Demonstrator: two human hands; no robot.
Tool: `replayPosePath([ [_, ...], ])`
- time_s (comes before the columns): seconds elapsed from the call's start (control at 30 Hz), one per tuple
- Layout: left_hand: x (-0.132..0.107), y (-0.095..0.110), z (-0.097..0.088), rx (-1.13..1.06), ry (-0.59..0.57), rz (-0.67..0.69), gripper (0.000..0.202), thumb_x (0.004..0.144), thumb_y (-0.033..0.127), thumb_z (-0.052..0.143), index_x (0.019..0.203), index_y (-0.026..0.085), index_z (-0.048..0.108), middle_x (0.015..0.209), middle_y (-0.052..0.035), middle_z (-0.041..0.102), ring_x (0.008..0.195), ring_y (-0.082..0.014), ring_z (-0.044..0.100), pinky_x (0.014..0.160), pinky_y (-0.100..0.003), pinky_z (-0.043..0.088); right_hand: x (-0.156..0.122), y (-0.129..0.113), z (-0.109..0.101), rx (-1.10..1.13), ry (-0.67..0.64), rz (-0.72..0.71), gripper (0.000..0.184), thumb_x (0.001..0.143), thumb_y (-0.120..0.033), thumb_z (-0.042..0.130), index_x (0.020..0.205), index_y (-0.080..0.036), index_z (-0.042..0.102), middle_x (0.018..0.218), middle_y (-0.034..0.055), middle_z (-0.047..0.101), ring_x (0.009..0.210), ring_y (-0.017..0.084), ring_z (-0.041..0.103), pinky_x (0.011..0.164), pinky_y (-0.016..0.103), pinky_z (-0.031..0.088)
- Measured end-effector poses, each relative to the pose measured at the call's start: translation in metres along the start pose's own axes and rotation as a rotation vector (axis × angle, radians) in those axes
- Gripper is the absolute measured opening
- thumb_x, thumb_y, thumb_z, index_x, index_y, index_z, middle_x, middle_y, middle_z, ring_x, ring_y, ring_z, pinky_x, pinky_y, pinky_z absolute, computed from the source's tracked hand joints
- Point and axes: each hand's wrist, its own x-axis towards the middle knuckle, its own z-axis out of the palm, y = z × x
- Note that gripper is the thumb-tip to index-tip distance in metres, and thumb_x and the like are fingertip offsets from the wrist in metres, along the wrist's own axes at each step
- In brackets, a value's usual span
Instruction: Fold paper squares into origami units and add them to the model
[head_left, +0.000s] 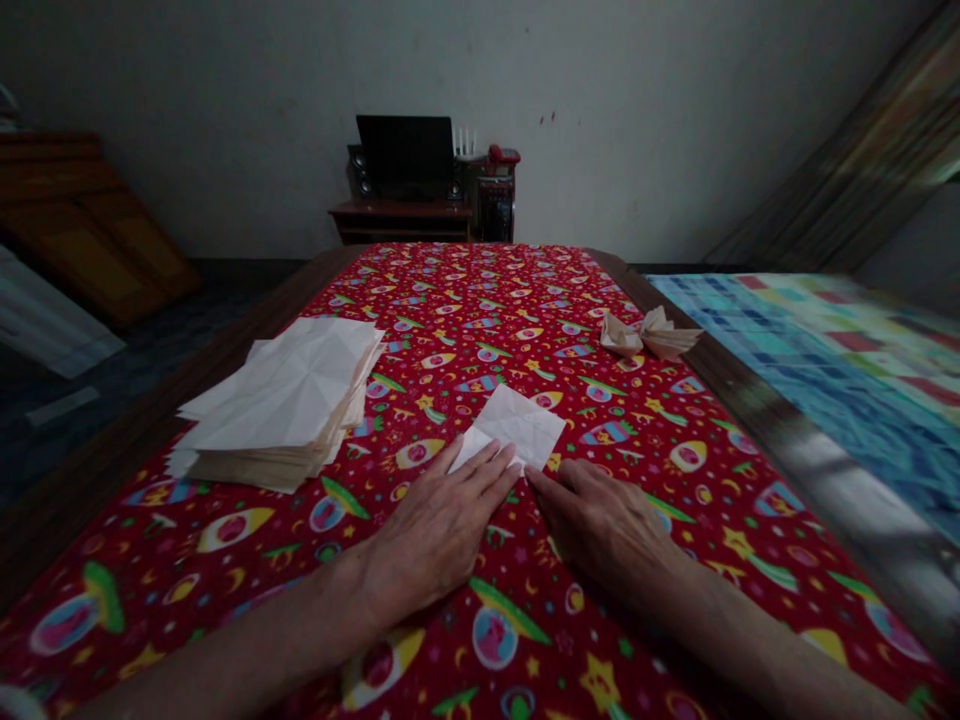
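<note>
A white sheet of paper (517, 425) with crease lines lies on the red patterned cloth, its near left part folded over. My left hand (457, 505) rests flat on that folded part, its fingers stretched out and together. At the sheet's near corner is my right hand (600, 515), index finger touching the paper's edge and the other fingers curled in. The right thumb is hidden. A stack of creased paper sheets (281, 390) sits to the left of my hands. Two folded paper shapes (621, 338), brownish and white, stand at the right edge of the cloth.
The cloth (495, 290) covers a long table with a dark wooden rim (247, 345). Beyond its far end stand a black monitor (406, 155), speakers and a red telephone (504, 155). A wooden cabinet (97, 230) is at left, a bed with a blue checked cover (810, 370) at right.
</note>
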Motion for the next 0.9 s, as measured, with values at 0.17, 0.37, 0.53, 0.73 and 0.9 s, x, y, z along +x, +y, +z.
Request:
replayPosePath([
  [0.17,-0.012,-0.007,-0.001,0.035,0.023,-0.021,0.066,0.076,0.002,0.038,0.140,0.015,0.034,0.148,-0.0072,0.036,0.137,-0.0208,0.031,0.114,-0.044,0.018,0.000,0.001,0.000,-0.003,0.012,-0.009,0.021,0.091,-0.022,0.046,0.108,-0.024,0.058,0.078,0.0019,0.054,0.066,0.015,0.048,0.051,0.028,0.025],
  [0.37,-0.030,-0.018,-0.001,0.087,0.037,-0.041,0.065,0.077,0.001,0.038,0.139,0.019,0.037,0.146,-0.0037,0.040,0.135,-0.0197,0.035,0.113,-0.043,0.022,0.000,0.001,0.000,-0.016,-0.004,-0.006,0.023,0.092,-0.021,0.045,0.110,-0.022,0.059,0.078,0.0025,0.055,0.068,0.015,0.051,0.052,0.028,0.025],
  [0.53,-0.044,-0.024,-0.002,0.125,0.047,-0.060,0.064,0.076,-0.001,0.038,0.137,0.019,0.041,0.145,-0.0027,0.041,0.135,-0.0191,0.034,0.113,-0.041,0.024,0.000,0.000,0.000,-0.010,-0.008,-0.003,0.022,0.093,-0.022,0.044,0.109,-0.021,0.059,0.079,0.0029,0.056,0.067,0.015,0.050,0.054,0.028,0.027],
  [0.73,-0.038,-0.018,-0.006,0.037,0.174,-0.082,0.046,0.084,0.002,0.038,0.125,0.018,0.053,0.140,-0.0042,0.047,0.131,-0.0197,0.038,0.111,-0.039,0.031,0.002,-0.002,0.001,-0.028,0.003,-0.010,0.024,0.090,-0.020,0.046,0.110,-0.022,0.059,0.078,0.0031,0.056,0.068,0.016,0.052,0.052,0.028,0.025],
  [0.9,-0.006,-0.013,-0.006,-0.053,0.163,-0.017,0.031,0.093,0.013,0.042,0.121,0.019,0.053,0.125,-0.0060,0.058,0.113,-0.0197,0.052,0.098,-0.037,0.043,0.006,-0.001,-0.007,0.106,-0.014,-0.002,0.019,0.092,-0.021,0.044,0.094,-0.019,0.063,0.074,0.0022,0.056,0.062,0.012,0.049,0.053,0.026,0.028],
])
